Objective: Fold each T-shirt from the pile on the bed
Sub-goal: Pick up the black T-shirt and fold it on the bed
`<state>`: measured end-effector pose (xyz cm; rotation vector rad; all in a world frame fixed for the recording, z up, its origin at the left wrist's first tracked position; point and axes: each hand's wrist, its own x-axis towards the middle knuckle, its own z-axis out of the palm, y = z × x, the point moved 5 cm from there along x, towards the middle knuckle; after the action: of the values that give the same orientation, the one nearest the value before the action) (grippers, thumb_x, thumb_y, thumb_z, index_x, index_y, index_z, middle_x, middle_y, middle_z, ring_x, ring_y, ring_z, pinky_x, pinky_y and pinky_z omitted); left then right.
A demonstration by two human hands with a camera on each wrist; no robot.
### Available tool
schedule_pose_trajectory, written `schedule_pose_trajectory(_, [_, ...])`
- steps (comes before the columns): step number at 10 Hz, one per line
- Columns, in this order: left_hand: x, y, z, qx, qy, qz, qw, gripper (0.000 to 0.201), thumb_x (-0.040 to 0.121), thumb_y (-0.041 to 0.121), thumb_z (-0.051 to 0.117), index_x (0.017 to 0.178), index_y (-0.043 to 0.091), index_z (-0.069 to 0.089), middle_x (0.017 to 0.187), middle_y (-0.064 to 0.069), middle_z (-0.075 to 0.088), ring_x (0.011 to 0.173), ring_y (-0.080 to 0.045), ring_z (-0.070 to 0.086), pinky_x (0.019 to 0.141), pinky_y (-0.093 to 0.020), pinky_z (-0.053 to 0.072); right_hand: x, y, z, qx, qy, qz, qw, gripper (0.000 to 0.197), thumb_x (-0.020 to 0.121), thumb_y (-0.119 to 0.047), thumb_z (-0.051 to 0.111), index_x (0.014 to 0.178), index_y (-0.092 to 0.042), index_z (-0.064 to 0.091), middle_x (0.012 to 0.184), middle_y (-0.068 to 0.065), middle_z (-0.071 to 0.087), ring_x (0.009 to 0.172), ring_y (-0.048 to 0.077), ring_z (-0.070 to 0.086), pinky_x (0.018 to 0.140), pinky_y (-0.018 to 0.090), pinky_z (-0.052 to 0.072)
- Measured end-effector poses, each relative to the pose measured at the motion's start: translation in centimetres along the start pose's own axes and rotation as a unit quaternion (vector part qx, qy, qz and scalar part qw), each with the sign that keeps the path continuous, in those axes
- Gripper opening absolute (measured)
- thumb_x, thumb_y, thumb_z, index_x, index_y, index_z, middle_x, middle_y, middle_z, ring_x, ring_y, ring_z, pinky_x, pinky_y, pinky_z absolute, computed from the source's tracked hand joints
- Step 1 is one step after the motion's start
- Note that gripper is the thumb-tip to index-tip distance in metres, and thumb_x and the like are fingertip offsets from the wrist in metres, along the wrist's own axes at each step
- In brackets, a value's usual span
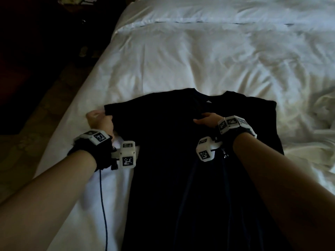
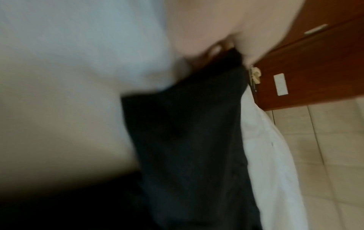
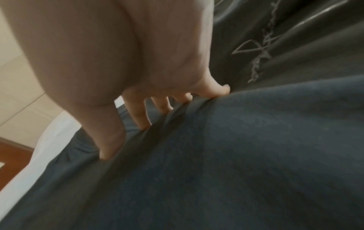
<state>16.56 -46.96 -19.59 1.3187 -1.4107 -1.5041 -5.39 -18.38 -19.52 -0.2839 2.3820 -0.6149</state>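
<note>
One dark T-shirt [image 1: 190,160] lies flat on the bed [image 1: 181,60], unfolded; left hand [image 1: 98,120] pinches its left sleeve, right hand [image 1: 208,120] presses the chest with straight fingers [image 3: 138,118].

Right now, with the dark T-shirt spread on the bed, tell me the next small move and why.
Probably carry the sleeve inward over the chest. The left hand already pinches the sleeve edge of the dark T-shirt, which lies flat on the white bed, while the right hand presses straight fingers on the chest, seemingly marking the fold line.
</note>
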Motion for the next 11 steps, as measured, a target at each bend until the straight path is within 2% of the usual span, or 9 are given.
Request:
schedule_pose_trajectory(1, [0.4,-1.4,-1.9,0.05,0.036,0.002,0.998,0.023,0.081,-0.005,0.05,0.089,0.015,0.041,0.076,-0.004,0.046,0.067,-0.023,0.047,0.058,-0.031,0.044,-0.4,-0.1,0.3,0.004,0.007,-0.003,1.0,0.067,0.09,-0.036,0.06,0.145,-0.008,0.033,0.148,0.011,0.036,0.136,0.027,0.036,0.108,0.03,0.03])
schedule_pose_trajectory(2, [-0.4,-0.4,-2.2,0.118,0.071,0.029,0.99,0.033,0.086,-0.003,0.043,0.115,0.013,0.044,0.112,-0.018,0.055,0.089,-0.028,0.053,0.074,-0.034,0.041,-1.0,0.1,0.2,0.035,0.006,-0.008,0.999,0.067,0.09,-0.035,0.061,0.145,-0.008,0.034,0.148,0.011,0.038,0.135,0.027,0.037,0.111,0.031,0.031])
schedule_pose_trajectory(3, [-2.0,2.8,0.1,0.175,0.033,0.134,0.975,0.031,0.088,0.0,0.048,0.118,0.005,0.047,0.125,-0.02,0.051,0.109,-0.035,0.052,0.089,-0.036,0.042,-1.8,1.0,-1.1,0.091,0.023,-0.025,0.995,0.06,0.089,-0.035,0.062,0.14,-0.01,0.043,0.14,0.01,0.048,0.128,0.026,0.047,0.109,0.034,0.036])
schedule_pose_trajectory(5, [-10.6,5.5,10.3,0.307,-0.202,0.298,0.881,0.028,0.092,0.018,0.058,0.116,0.004,0.054,0.12,-0.016,0.058,0.113,-0.033,0.052,0.094,-0.041,0.041,-4.4,6.8,-7.0,0.156,0.171,-0.005,0.973,0.034,0.091,-0.03,0.06,0.117,-0.009,0.064,0.104,0.008,0.066,0.097,0.023,0.058,0.075,0.029,0.046])
schedule_pose_trajectory(6, [-15.9,3.7,15.4,0.365,-0.31,0.332,0.813,0.04,0.094,0.028,0.055,0.129,0.008,0.05,0.135,-0.013,0.051,0.128,-0.03,0.043,0.106,-0.048,0.033,-5.9,10.7,-10.4,0.148,0.245,0.03,0.958,0.031,0.095,-0.026,0.053,0.117,-0.006,0.062,0.117,0.012,0.063,0.112,0.029,0.056,0.084,0.028,0.041])
schedule_pose_trajectory(7, [-19.2,0.6,19.1,0.467,-0.366,0.287,0.752,0.056,0.097,0.045,0.042,0.147,0.023,0.029,0.158,-0.003,0.018,0.147,-0.024,0.009,0.114,-0.061,0.006,-6.2,14.4,-12.9,0.157,0.287,0.072,0.942,0.032,0.096,-0.028,0.048,0.115,-0.005,0.059,0.119,0.015,0.06,0.113,0.034,0.055,0.083,0.031,0.041])
schedule_pose_trajectory(9, [-19.5,-6.1,20.4,0.596,-0.393,0.199,0.671,0.073,0.093,0.066,0.021,0.151,0.034,-0.007,0.158,0.004,-0.02,0.145,-0.022,-0.021,0.11,-0.066,-0.009,-4.9,18.6,-12.9,0.24,0.215,0.125,0.939,0.038,0.1,-0.012,0.035,0.133,0.004,0.045,0.136,0.023,0.048,0.124,0.036,0.047,0.091,0.029,0.041])
schedule_pose_trajectory(10, [-19.2,-6.8,20.5,0.599,-0.399,0.197,0.666,0.073,0.092,0.068,0.02,0.15,0.035,-0.011,0.157,0.005,-0.024,0.144,-0.021,-0.024,0.11,-0.064,-0.011,-2.6,19.8,-12.7,0.279,0.179,0.103,0.938,0.039,0.096,-0.013,0.046,0.134,-0.003,0.048,0.128,0.016,0.056,0.12,0.031,0.052,0.1,0.038,0.045])
schedule_pose_trajectory(11, [-19.1,-7.0,20.6,0.602,-0.407,0.193,0.66,0.074,0.092,0.067,0.02,0.149,0.035,-0.013,0.156,0.005,-0.026,0.143,-0.022,-0.025,0.109,-0.064,-0.013,-3.0,17.9,-12.0,0.349,0.099,0.114,0.925,0.037,0.095,-0.029,0.052,0.126,-0.009,0.052,0.087,-0.001,0.057,0.093,0.017,0.059,0.087,0.032,0.051])
